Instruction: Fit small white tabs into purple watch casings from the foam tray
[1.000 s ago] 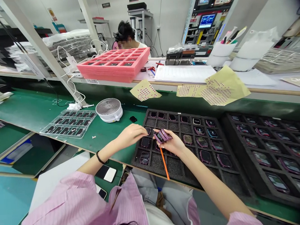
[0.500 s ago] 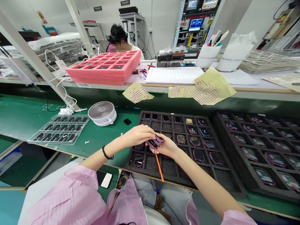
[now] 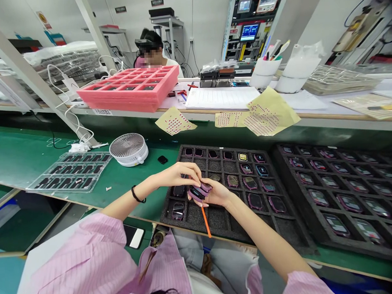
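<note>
Holding a small stack of purple smartwatches, the right hand curls its fingers around them, over the dark foam tray. The left hand has bent fingers touching the stack; I cannot tell if they pinch it. An orange stick pokes down below the right hand.

The left hand partly hides the purple watches; the right edge crops one foam tray.
</note>
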`<state>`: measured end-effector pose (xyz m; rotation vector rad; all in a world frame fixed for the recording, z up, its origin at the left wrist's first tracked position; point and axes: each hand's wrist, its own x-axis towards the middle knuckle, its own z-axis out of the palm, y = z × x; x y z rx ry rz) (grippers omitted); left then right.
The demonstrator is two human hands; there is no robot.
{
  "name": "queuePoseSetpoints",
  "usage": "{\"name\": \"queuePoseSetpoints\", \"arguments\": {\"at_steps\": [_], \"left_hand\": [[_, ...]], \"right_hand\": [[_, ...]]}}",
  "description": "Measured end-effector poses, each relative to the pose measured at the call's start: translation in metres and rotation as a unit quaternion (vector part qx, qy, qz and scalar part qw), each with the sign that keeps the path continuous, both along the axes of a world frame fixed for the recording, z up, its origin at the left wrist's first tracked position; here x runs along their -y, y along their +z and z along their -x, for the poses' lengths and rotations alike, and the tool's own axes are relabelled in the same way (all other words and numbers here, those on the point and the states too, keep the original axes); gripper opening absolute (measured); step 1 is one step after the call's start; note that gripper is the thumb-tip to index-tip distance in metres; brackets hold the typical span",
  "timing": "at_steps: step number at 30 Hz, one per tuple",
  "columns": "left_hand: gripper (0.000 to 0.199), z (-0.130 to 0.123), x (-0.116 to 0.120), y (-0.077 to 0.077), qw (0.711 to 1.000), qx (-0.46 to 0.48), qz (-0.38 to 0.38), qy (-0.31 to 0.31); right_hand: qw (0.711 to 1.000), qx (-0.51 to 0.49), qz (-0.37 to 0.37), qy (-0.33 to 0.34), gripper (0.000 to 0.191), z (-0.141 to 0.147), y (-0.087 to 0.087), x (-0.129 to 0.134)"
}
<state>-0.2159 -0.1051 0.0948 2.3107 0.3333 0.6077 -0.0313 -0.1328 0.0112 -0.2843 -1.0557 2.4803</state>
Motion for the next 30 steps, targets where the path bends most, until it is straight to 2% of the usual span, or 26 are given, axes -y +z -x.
{"name": "queuePoseSetpoints", "arguments": {"at_steps": [4, 7, 14, 18, 21, 25, 30], "left_hand": [[0.021, -0.002, 0.001, -0.003, 0.999, 0.032, 0.008, 0.010], [0.022, -0.003, 0.002, -0.006, 0.999, 0.021, -0.010, 0.027], [0.027, 0.000, -0.003, -0.010, 0.994, -0.057, -0.087, 0.042], [0.030, 0.002, -0.005, -0.009, 0.989, -0.108, -0.096, 0.019], [0.032, 0.004, 0.000, -0.009, 0.983, -0.151, -0.097, 0.034], [0.034, 0.004, 0.008, -0.008, 0.977, -0.166, -0.117, 0.058], [0.031, 0.001, 0.001, -0.004, 0.986, -0.109, -0.111, 0.062]], "right_hand": [[0.999, -0.033, 0.004, 0.020, 0.036, 0.000, 0.002, 0.001], [0.999, -0.042, 0.009, 0.024, 0.035, 0.000, 0.002, 0.001], [0.998, 0.001, 0.032, 0.051, 0.041, -0.001, 0.002, 0.001], [0.997, 0.035, 0.033, 0.067, 0.044, -0.003, 0.002, 0.000], [0.995, 0.051, 0.037, 0.075, 0.044, -0.003, 0.002, 0.000], [0.996, 0.056, 0.043, 0.056, 0.044, -0.002, 0.004, 0.003], [0.997, 0.070, 0.006, 0.010, 0.039, -0.006, 0.017, 0.005]]}}
